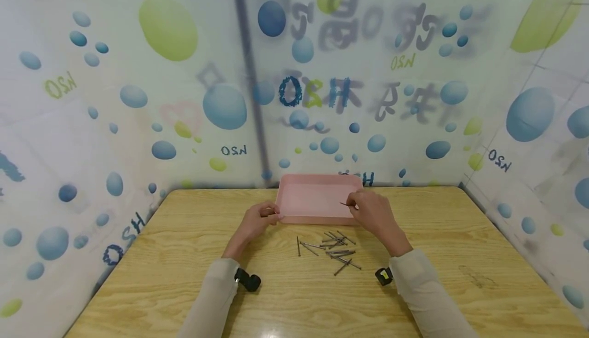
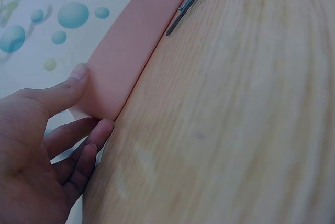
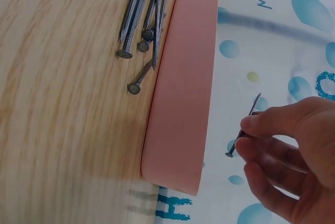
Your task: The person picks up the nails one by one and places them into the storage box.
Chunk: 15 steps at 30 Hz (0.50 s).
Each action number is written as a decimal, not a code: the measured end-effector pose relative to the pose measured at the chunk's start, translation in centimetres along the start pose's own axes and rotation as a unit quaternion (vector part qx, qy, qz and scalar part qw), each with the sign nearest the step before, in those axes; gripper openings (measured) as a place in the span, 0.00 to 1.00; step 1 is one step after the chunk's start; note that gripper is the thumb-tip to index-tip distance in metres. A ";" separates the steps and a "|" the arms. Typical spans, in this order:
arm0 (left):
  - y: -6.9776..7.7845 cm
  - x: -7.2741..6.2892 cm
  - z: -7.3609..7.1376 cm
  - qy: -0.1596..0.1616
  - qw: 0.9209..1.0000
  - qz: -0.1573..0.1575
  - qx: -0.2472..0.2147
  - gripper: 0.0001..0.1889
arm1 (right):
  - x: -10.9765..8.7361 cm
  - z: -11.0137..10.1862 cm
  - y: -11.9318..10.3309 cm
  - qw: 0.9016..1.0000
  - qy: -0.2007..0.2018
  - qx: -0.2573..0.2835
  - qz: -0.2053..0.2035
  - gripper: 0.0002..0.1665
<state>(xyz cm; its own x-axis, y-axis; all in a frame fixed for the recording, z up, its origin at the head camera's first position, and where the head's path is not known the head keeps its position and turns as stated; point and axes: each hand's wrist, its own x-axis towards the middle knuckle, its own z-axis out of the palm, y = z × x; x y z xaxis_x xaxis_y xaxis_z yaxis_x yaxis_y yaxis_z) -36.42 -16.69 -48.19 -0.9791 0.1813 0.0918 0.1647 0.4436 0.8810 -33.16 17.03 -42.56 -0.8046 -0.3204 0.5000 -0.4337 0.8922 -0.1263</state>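
Note:
A shallow pink tray (image 1: 317, 220) stands at the far side of the table. At its near left corner, my left hand (image 1: 257, 220) holds the tray, thumb (image 2: 78, 72) on the rim and fingers at the lower edge. Over the tray's right part, my right hand (image 1: 375, 212) pinches one nail (image 3: 255, 103) between thumb and fingertips; the nail's pointed tip and flat head stick out on either side. Several loose steel nails (image 1: 340, 252) lie in a crossed heap on the table, just in front of the tray. The visible tray floor is bare.
The light wood-grain table (image 1: 294, 297) spreads around the tray and nails. A printed curtain (image 1: 230, 72) with blue and green spots hangs behind the far edge and along both sides. A small black camera is strapped to each wrist.

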 end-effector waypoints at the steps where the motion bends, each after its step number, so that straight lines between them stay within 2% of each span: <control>1: 0.0 0.0 0.0 -0.001 1.000 0.001 0.001 0.04 | 0.0 0.0 0.0 1.000 0.000 -0.001 0.000 0.02; 15: -0.2 0.0 0.1 -0.002 1.000 0.002 0.001 0.05 | -0.1 0.2 0.1 1.000 0.002 -0.004 0.001 0.02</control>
<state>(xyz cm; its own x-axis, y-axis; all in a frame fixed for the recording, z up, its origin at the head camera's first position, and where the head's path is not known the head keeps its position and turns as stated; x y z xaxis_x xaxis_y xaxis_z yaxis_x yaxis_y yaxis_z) -36.43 -16.70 -48.35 -0.9779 0.1866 0.0944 0.1698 0.4447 0.8794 -33.20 17.07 -42.76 -0.8044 -0.3168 0.5026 -0.4283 0.8954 -0.1212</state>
